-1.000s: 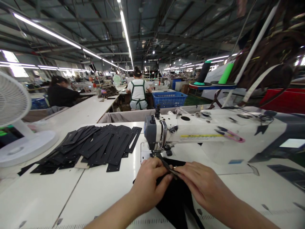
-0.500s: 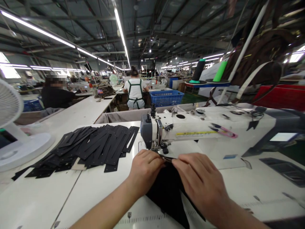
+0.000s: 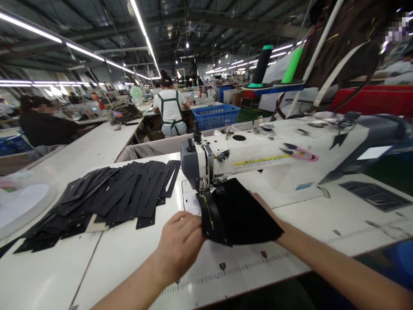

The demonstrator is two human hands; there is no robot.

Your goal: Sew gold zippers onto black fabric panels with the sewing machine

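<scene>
A black fabric panel [image 3: 248,215] lies under the head of a white sewing machine [image 3: 267,150]. Along its left side runs a strip with a yellow-toothed zipper [image 3: 209,211], its upper end at the needle area. My left hand [image 3: 180,243] is closed on the lower left edge of the panel, thumb and fingers pressed together. Reaching behind the panel's right side, my right hand [image 3: 263,203] shows only in part; its fingers are hidden by the fabric.
A heap of black slotted pieces [image 3: 119,196] covers the table left of the machine. Pink-handled snips [image 3: 301,153] rest on the machine arm. Thread cones [image 3: 292,64] stand behind. Beyond are a blue basket [image 3: 216,116], a seated person [image 3: 169,107] and a white fan base [image 3: 26,206].
The black panel has gone from bunched between both hands to spread flat under the machine head. My left hand moved down and left; my right hand slipped behind the panel. The view shifted.
</scene>
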